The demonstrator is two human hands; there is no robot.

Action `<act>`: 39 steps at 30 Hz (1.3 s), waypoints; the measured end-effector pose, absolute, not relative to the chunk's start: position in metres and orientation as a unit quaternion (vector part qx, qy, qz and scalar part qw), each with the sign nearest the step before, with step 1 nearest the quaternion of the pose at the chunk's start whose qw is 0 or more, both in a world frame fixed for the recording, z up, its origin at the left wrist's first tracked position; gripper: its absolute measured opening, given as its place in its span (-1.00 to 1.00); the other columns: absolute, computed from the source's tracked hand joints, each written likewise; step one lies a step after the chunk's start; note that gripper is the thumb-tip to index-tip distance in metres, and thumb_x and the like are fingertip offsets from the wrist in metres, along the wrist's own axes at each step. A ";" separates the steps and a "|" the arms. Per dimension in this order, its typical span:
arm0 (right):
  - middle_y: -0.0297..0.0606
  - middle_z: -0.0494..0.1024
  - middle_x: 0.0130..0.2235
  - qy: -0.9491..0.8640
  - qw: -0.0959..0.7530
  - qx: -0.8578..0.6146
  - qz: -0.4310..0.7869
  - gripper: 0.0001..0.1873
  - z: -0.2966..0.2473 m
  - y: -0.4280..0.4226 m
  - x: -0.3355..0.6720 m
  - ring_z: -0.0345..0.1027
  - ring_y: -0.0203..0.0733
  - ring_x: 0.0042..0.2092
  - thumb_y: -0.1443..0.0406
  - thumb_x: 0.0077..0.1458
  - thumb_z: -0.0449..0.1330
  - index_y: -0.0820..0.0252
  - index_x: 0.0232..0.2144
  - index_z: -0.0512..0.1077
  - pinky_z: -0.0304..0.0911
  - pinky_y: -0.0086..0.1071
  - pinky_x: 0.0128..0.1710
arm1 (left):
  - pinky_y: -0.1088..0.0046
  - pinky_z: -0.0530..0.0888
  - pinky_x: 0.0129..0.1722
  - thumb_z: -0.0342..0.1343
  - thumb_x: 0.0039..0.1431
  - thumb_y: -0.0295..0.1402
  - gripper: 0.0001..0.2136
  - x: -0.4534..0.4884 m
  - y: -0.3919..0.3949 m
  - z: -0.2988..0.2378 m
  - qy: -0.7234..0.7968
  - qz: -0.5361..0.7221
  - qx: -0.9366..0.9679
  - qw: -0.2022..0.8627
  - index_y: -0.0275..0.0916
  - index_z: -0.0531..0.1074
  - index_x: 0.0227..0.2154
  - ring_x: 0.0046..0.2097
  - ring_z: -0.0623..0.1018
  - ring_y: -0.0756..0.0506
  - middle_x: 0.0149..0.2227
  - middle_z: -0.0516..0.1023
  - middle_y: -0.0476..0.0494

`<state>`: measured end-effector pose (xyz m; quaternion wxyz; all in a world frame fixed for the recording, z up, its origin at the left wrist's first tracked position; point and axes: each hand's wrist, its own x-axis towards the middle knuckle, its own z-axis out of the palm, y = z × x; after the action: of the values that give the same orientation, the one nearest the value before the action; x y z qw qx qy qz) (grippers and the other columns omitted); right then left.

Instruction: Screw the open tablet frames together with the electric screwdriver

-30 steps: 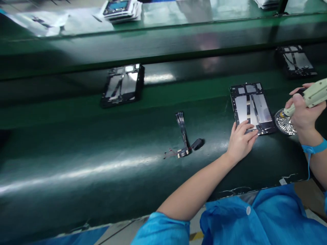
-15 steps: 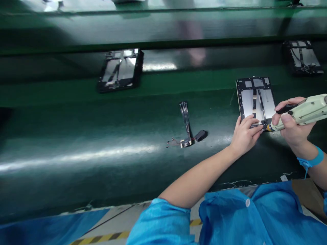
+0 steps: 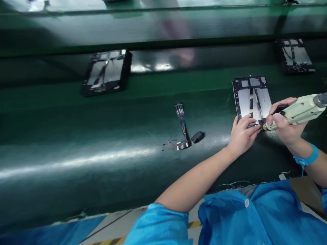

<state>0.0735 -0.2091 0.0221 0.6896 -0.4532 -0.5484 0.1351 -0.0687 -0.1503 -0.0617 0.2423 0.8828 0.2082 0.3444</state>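
Observation:
In my right hand [image 3: 290, 127] is a pale green electric screwdriver [image 3: 304, 109], with fingers and thumb wrapped round its body. Its yellow-collared tip meets the lower edge of an opened tablet [image 3: 265, 98], where the exact contact point is too small to make out. My left hand [image 3: 242, 136] grips that tablet's lower left corner, thumb by the side edge and bent fingers on top, close to the screwdriver tip. Silver plates, a dark strip and a black frame show inside the tablet. The left fingers cover part of its bottom edge.
Left of my hands lies a bundle of dark flat cables [image 3: 181, 117] with a small board and thin wires, beside a black oval part [image 3: 198, 137]. Further back are another opened tablet [image 3: 116, 69] at left and one more [image 3: 300, 56] at right. The green surface [image 3: 89, 136] has a worn front edge.
The whole view has shifted slightly, so most things appear further left. The back tablets, most of all the left one, moved left relative to the near tablet. Both hands keep their hold.

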 end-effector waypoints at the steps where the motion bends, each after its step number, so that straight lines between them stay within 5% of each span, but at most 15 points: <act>1: -0.41 0.51 -0.29 -0.550 0.690 -0.450 0.137 -0.68 0.023 -0.209 0.072 0.39 -0.31 -0.50 0.31 0.18 0.35 -0.04 -0.04 0.41 0.39 -0.36 -0.51 | -0.12 0.27 0.31 0.19 0.35 -0.29 -0.86 -0.069 -0.150 -0.062 0.209 0.347 0.882 0.240 -0.09 0.65 -0.14 0.22 0.49 -0.23 -0.02 0.61 -0.16; 11: -0.38 0.54 -0.35 -0.470 0.743 -0.472 -0.063 -0.77 0.045 -0.197 0.129 0.32 -0.36 -0.64 0.35 0.09 0.29 0.18 -0.18 0.39 0.23 -0.46 -0.70 | -0.16 0.32 0.28 0.20 0.33 -0.37 -0.87 -0.071 -0.149 -0.060 0.198 0.357 0.880 0.242 -0.12 0.64 -0.15 0.22 0.50 -0.23 -0.02 0.60 -0.16; 31: -0.40 0.51 -0.39 -0.444 0.690 -0.569 -0.049 -0.63 0.024 -0.185 0.145 0.29 -0.34 -0.62 0.06 0.10 0.40 0.07 -0.18 0.38 0.26 -0.33 -0.63 | -0.18 0.30 0.29 0.19 0.34 -0.39 -0.88 -0.073 -0.150 -0.056 0.196 0.363 0.877 0.248 -0.17 0.62 -0.15 0.23 0.49 -0.24 -0.01 0.61 -0.17; 39: -0.42 0.49 -0.41 -0.442 0.702 -0.558 -0.029 -0.66 0.021 -0.185 0.148 0.31 -0.31 -0.61 0.13 0.09 0.42 0.06 -0.17 0.41 0.25 -0.33 -0.61 | -0.14 0.30 0.29 0.18 0.35 -0.36 -0.87 -0.073 -0.150 -0.057 0.202 0.349 0.882 0.245 -0.14 0.62 -0.15 0.24 0.49 -0.24 -0.01 0.61 -0.16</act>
<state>0.1480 -0.1847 0.0209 0.7024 -0.5576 -0.4415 -0.0289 -0.0728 -0.1497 -0.0567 0.2445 0.8818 0.2018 0.3491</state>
